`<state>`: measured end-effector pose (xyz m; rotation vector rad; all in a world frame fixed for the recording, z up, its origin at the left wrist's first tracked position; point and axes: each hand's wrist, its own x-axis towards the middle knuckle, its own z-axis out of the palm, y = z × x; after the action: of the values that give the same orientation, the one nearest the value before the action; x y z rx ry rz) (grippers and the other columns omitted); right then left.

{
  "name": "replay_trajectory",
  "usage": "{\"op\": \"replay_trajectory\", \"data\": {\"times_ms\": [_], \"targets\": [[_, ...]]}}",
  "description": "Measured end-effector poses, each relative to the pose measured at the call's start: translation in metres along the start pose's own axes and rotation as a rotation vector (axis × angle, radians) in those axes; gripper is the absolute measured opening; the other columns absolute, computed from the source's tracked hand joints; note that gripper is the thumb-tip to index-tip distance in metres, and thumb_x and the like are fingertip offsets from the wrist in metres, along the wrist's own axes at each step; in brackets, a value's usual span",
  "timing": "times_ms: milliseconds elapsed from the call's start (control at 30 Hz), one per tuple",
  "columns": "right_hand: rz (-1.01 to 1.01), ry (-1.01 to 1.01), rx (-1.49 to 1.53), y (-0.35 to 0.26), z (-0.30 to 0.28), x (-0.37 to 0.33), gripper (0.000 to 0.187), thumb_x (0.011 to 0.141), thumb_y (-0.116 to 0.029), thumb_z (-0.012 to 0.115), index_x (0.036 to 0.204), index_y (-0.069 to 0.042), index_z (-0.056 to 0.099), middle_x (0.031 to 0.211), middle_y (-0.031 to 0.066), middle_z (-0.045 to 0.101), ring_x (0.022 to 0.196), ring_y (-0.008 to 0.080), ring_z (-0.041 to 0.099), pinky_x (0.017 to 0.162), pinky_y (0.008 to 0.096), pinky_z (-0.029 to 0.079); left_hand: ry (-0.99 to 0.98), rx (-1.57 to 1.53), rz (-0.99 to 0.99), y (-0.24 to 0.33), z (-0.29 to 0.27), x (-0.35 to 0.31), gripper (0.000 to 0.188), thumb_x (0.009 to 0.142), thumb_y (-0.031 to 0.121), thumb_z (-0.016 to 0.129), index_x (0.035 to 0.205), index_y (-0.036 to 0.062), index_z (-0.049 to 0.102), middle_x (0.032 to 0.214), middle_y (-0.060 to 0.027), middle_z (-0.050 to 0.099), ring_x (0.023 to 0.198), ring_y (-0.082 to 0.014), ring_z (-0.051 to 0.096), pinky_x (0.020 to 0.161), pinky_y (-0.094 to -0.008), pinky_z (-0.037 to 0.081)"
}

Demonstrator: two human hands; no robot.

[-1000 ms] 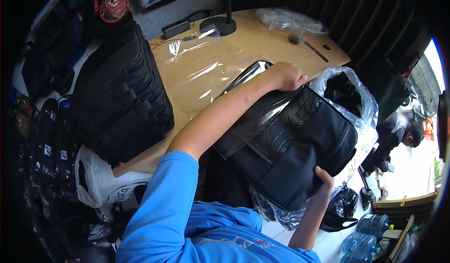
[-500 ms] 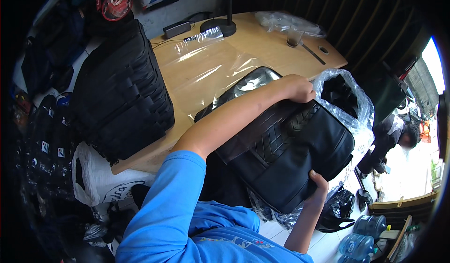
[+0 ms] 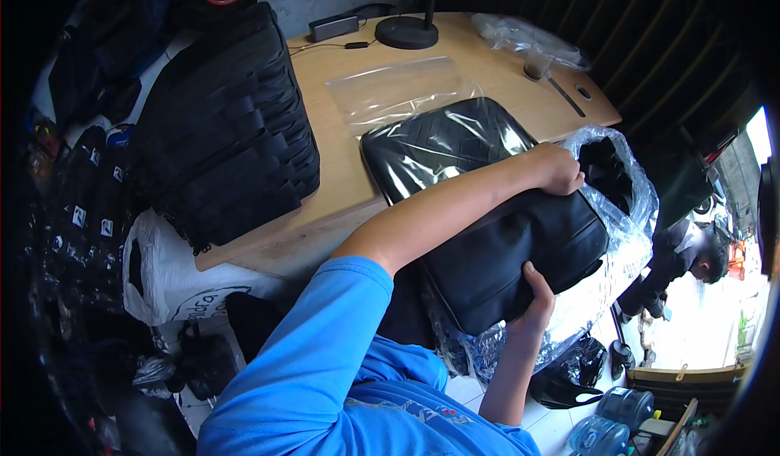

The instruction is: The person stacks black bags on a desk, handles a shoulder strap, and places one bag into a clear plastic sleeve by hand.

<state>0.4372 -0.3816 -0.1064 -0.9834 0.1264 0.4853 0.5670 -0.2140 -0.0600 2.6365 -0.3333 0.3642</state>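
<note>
A black leather-like bag [image 3: 520, 241] lies across the table's front edge. Its far half is inside a clear plastic sleeve [image 3: 443, 143], whose flat end spreads over the tabletop. My left hand [image 3: 556, 169] reaches across the bag, its fingers closed at the right side, apparently on the sleeve's edge; the fingertips are partly hidden. Under the near right side is my right hand [image 3: 536, 298], thumb on top and the other fingers out of sight beneath, gripping the bag.
A tall stack of black bags [image 3: 227, 131] stands on the left of the wooden table [image 3: 487, 70]. Behind are a black stand base [image 3: 406, 32], a cup [image 3: 536, 66] and folded plastic [image 3: 528, 38]. A big clear plastic bag [image 3: 638, 180] stands at right, water jugs [image 3: 605, 427] below.
The black bag has gone farther into the sleeve, and its far end lies flatter on the table. My left hand keeps its closed grip. The view has shifted slightly.
</note>
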Motion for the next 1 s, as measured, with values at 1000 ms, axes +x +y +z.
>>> {"op": "replay_trajectory", "data": {"times_ms": [1000], "targets": [[0.207,-0.672,0.381,0.06,0.035,0.098,0.028,0.088,-0.026,0.055,0.1,0.0,0.056,0.09,0.0091,0.063,0.081,0.0215,0.061,0.074,0.0354,0.051,-0.041,-0.069,-0.09,0.039,0.011,0.008,0.042,0.086,0.033,0.039,0.081,0.0036,0.068,0.087,-0.0206,0.065,0.085,-0.0359,0.062,0.08,-0.0429,0.049]]}}
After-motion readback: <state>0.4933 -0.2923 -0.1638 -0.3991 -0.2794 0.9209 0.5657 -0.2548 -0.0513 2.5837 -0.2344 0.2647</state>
